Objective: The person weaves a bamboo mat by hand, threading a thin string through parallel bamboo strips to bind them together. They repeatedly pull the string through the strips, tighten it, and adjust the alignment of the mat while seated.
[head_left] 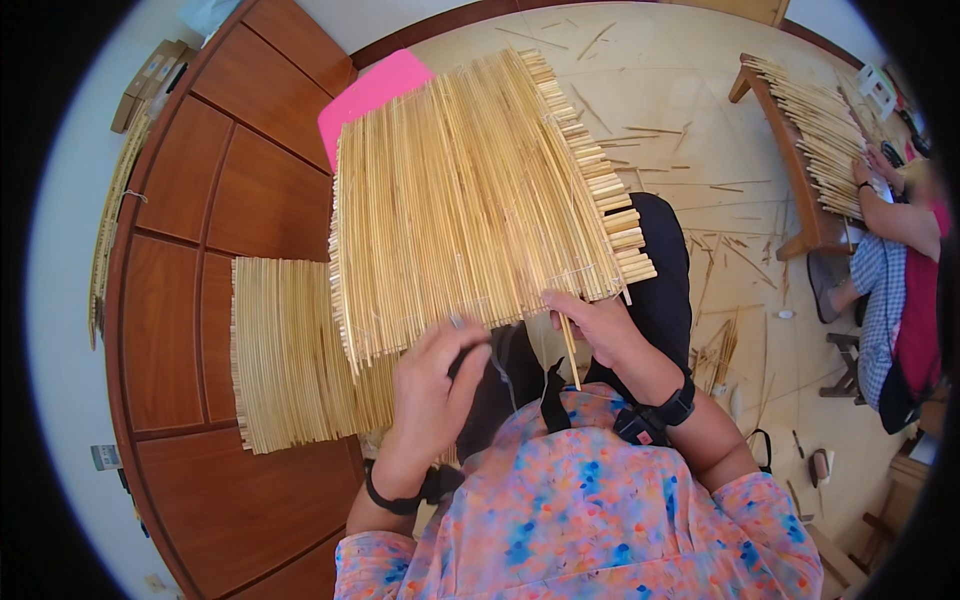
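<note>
A mat of straw-coloured reed stalks (450, 190), laid side by side and tied with thin thread, spreads in front of me over my lap. My right hand (605, 330) pinches the mat's near right corner, thumb on top. Short loose stalk ends (571, 355) stick out below that grip. By the near edge, left of centre, my left hand (440, 365) has its fingers bent and its thumb apart from them. The fingertips are slightly blurred. A thin grey thread (502, 372) hangs down between my hands.
A second reed mat (285, 350) leans by the wooden cabinet (240, 490) on the left. Behind my mat shows a pink board-like surface (385, 80). At right, another person (905, 260) handles stalks on a wooden bench (800, 170). Stalk scraps (720, 350) litter the floor.
</note>
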### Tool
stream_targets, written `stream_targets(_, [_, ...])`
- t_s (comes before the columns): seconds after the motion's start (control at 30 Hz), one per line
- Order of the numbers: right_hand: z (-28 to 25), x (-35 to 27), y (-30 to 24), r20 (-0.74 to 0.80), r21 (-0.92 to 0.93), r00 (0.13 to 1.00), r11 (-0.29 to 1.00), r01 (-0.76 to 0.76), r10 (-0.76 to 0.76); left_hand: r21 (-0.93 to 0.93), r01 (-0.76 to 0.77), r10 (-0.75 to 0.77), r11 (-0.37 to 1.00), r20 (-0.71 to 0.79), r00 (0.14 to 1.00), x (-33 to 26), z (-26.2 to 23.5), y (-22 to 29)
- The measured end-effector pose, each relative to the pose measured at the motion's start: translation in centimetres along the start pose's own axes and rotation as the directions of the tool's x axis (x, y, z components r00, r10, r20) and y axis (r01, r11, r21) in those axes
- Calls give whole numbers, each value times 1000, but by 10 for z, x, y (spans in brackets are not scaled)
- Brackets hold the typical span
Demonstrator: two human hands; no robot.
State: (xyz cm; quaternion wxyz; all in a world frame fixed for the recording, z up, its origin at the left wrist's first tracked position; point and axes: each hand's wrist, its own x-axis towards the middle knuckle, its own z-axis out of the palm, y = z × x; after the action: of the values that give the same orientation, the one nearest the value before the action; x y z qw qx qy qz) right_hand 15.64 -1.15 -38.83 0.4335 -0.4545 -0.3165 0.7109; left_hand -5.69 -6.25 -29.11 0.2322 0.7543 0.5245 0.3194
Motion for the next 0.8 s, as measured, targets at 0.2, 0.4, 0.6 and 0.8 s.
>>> stream_targets(0.2, [6,-6,-17,-2,-14,1000,1000,25,-25,250,-200,213,948,-28,977,46,18,-1])
stream_targets(0.4, [10,-9,-19,-18,30,999,998,49,-49,119,-231,230,966,21,973,57,48,-22])
stream_targets(0.6, [13,-12,-20,-47,68,999,998,5,-2,204,-443,448,873,23,894,63,53,-19])
stream_targets(0.8, [7,-8,-16,-92,32,995,999,-38,41,-46,-308,295,950,-186,937,70,23,11])
